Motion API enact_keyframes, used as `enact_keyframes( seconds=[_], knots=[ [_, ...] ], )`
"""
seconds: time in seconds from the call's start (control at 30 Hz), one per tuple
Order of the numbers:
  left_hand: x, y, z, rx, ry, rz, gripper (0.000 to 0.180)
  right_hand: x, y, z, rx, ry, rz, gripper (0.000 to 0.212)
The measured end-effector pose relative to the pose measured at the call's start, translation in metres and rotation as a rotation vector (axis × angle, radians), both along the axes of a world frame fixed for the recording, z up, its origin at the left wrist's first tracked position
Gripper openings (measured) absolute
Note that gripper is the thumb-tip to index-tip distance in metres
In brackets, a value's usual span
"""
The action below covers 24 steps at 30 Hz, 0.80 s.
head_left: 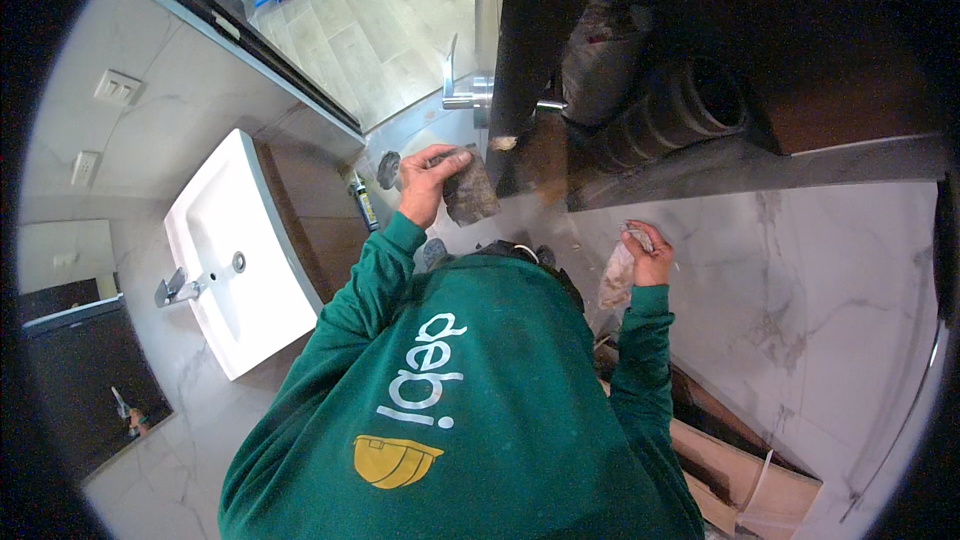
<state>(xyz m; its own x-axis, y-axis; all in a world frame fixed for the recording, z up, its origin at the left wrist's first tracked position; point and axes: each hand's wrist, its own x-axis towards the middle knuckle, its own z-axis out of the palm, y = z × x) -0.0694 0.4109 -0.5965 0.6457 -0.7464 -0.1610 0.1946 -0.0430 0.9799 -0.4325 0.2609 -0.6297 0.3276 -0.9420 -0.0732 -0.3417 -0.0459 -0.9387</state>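
The left hand (424, 183) pinches the far edge of a stained brown sheet (472, 194), probably light and best gripped there; the right hand (653, 258) pinches a pale, likely soft rag-like piece (616, 278).

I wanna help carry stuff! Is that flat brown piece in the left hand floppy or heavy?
The flat brown piece is probably light, since the left hand alone holds it near one edge. It may be somewhat stiff: it looks broad and flat there. Its mottled surface might shed dirt.
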Motion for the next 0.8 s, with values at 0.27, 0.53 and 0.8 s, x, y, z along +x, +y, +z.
enact_keyframes(
  seconds=[0.27,0.53,0.8],
  knots=[
    [-0.001,0.014,0.008,-0.068,0.483,0.089,0.026,0.002,-0.002,0.0,0.006,-0.017,0.014,0.025],
    [-0.003,0.021,0.013,-0.101,0.721,0.037,0.018,0.01,0.001,0.004,0.03,0.002,0.042,0.025],
    [-0.013,0.023,0.03,-0.072,0.735,0.077,0.018,0.017,0.002,0.016,-0.026,0.026,0.07,0.029]
  ],
)
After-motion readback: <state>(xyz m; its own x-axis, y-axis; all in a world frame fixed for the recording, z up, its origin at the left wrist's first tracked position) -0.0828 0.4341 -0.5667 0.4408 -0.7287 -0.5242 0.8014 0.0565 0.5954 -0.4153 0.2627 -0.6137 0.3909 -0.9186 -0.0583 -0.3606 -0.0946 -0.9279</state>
